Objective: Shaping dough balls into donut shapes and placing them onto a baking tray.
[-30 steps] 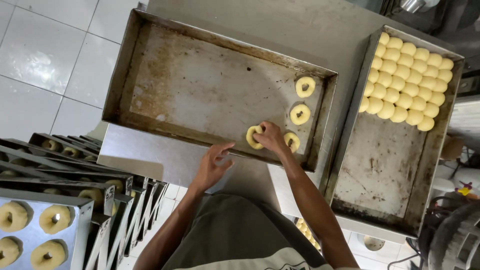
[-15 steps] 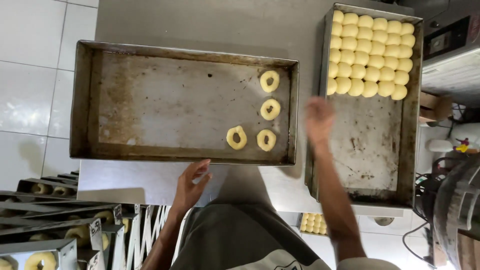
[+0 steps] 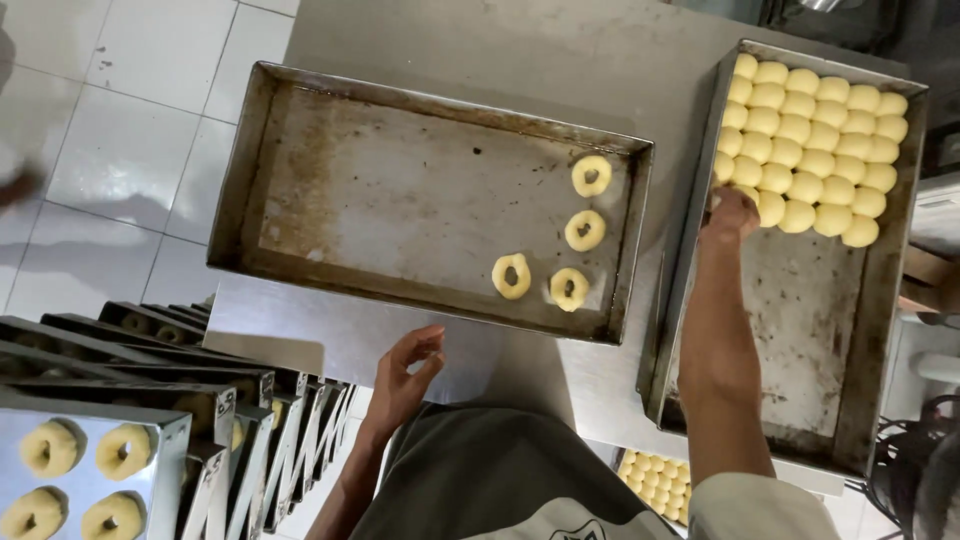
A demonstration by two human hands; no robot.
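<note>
A large worn metal tray (image 3: 330, 180) lies on the steel table and carries several ring-shaped dough pieces (image 3: 585, 230) near its right end. To its right stands a second tray (image 3: 800, 330) with several rows of round dough balls (image 3: 815, 150) at its far end. My right hand (image 3: 732, 212) reaches into that tray and closes on a dough ball at the near left edge of the rows. My left hand (image 3: 405, 375) hovers over the table's front edge, fingers loosely curled and apart, holding nothing.
A rack (image 3: 120, 420) of stacked trays with ring-shaped dough stands at the lower left. Another tray of small dough balls (image 3: 655, 480) shows under the table. White floor tiles (image 3: 110, 150) lie to the left. Dark equipment (image 3: 920, 470) sits at the right.
My right hand left the ring-shaped pieces on the large tray and moved right to the dough balls. My left hand drew back toward my body.
</note>
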